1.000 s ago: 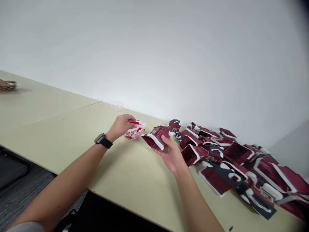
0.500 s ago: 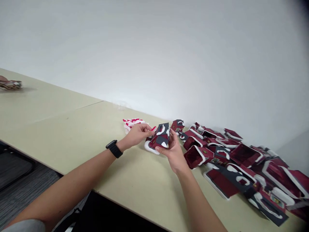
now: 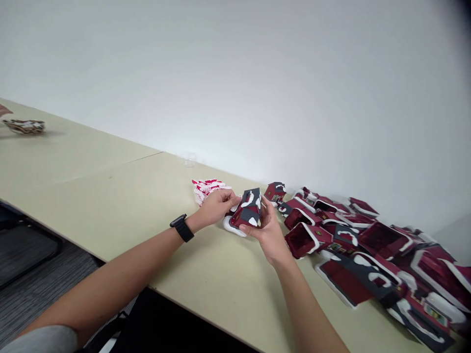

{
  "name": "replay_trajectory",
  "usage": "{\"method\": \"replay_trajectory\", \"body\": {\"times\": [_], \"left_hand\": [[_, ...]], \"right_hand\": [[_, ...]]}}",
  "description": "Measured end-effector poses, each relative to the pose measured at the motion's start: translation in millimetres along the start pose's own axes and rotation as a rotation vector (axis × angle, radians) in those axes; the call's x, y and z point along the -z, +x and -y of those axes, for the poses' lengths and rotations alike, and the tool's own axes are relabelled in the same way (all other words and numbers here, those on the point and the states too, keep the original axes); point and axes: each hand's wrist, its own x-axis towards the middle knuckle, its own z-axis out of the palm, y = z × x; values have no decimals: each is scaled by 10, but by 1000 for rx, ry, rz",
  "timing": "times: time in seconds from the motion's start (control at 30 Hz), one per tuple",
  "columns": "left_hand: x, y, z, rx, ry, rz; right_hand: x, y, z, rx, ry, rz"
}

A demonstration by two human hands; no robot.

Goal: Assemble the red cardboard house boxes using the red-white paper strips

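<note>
With right hand [image 3: 268,234], clamping a small dark-red house [image 3: 245,215], grey-roofed and white-trimmed, at that hand's 10 o'clock, over a pale yellow-green table [image 3: 184,279]. With left hand [image 3: 217,207], at the house's 9 o'clock, pinching fingertips together beside it, contents unclear. Near a red-and-white pile of thin pieces [image 3: 206,188] at left hand's 11 o'clock; near a jumbled heap of similar houses [image 3: 380,239] at right hand's 3 o'clock.

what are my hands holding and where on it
The right hand grips the small dark-red house by its right side, thumb low in front. The left hand is at its left side; its hold cannot be told.
</note>
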Motion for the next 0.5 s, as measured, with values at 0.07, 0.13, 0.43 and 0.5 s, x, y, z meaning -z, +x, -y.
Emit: {"method": "replay_trajectory", "body": {"times": [0.07,0.13,0.43,0.5], "left_hand": [[-8,1,8,-9,-41,11],[-9,5,12,-13,-66,28],[78,5,-115,-100,-108,-85],[82,-2,-138,-118,-94,-80]], "right_hand": [[-3,0,8,-4,-3,-7],[-4,2,15,-15,0,-13],[0,-46,138,-239,153,72],[-1,-69,171,-293,213,108]]}}
